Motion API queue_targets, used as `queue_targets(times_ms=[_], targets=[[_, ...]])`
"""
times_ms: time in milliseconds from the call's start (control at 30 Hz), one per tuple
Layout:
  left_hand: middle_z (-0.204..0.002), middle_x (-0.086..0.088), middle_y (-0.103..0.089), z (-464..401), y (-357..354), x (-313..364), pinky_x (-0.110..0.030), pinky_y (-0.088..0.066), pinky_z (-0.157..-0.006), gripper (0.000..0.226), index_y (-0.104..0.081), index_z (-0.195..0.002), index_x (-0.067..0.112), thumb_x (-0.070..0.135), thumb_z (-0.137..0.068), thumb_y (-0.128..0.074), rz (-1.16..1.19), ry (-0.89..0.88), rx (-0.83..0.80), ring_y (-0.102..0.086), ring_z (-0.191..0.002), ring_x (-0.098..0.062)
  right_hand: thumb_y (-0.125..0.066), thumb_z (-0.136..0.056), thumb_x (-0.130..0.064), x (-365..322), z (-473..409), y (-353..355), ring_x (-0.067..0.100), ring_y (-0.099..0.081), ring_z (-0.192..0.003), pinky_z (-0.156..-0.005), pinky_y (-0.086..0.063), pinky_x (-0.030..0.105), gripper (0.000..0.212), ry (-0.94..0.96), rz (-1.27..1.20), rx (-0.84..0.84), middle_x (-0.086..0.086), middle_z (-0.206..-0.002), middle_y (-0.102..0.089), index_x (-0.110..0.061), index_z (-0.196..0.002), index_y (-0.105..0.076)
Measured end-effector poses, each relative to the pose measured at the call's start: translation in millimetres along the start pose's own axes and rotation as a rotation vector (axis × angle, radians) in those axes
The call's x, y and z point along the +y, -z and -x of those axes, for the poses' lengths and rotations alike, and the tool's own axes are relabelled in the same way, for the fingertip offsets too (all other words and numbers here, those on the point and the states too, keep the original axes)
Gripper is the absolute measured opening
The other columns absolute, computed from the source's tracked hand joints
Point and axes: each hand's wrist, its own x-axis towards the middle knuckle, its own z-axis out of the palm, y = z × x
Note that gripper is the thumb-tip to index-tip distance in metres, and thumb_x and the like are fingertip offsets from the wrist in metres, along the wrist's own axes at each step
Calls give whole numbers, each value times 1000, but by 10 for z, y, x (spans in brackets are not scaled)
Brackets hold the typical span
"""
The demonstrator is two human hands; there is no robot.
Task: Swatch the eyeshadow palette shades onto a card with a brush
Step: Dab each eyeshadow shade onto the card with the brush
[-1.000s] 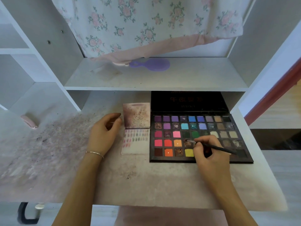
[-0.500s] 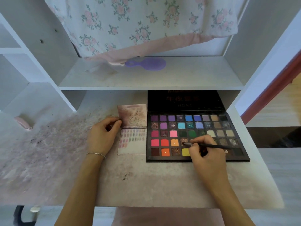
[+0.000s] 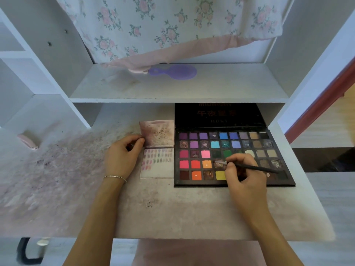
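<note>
A black eyeshadow palette with several coloured pans lies open on the desk, its lid propped up behind. My right hand rests over its lower middle and pinches a thin black brush; the brush tip touches a brownish glitter pan in the fourth row. To the left of the palette lies a folded white card with rows of pink and green swatches on its lower half and a stained upper flap. My left hand holds the card's left edge at the fold between thumb and fingers.
The desk top is stained with pink powder. A shelf above carries a purple hand mirror under a hanging floral cloth. A pink object lies at the far left. White cubby walls stand at both sides.
The brush tip has stayed on the same glitter pan with small shifts. My left hand keeps its hold on the card. The view has drifted slightly.
</note>
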Motion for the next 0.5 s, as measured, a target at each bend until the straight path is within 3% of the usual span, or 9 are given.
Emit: queue_targets(times_ms=[200,300,400,500], targets=[[-85,10,-62,1,5,4,-26,-45,-75,15,-71,-95,16,18,-86,-60,-9,-3,-3,-59,-80,-15,-60,-81,3,-121,47,-263,1,-53,-60,-52,-39,7,34,37,-56,-86,-9,-62,-55,-30,-76,-51],[-85,10,-63,-3,7,0,-25,-44,-73,15,-71,-95,15,18,-86,-60,-5,-2,-10,-58,-79,-13,-60,-82,0,-165,50,-419,3,-54,-68,-57,-41,8,31,58,-45,-195,-11,-71,-55,-30,-77,-53],[-82,13,-62,-7,5,-7,-18,-40,-65,13,-72,-92,18,18,-85,-61,-11,-4,-3,-56,-73,-8,-54,-85,-13,-213,19,-535,3,-55,-78,-63,-45,11,14,101,-30,-272,-14,-78,-57,-27,-82,-56],[-81,15,-62,-15,-6,-24,-14,-40,-63,13,-72,-92,19,19,-85,-61,-14,-2,-3,-56,-71,-6,-53,-84,-18,-252,-24,-642,3,-57,-77,-62,-47,14,14,94,-32,-307,-14,-78,-59,-31,-81,-54]])
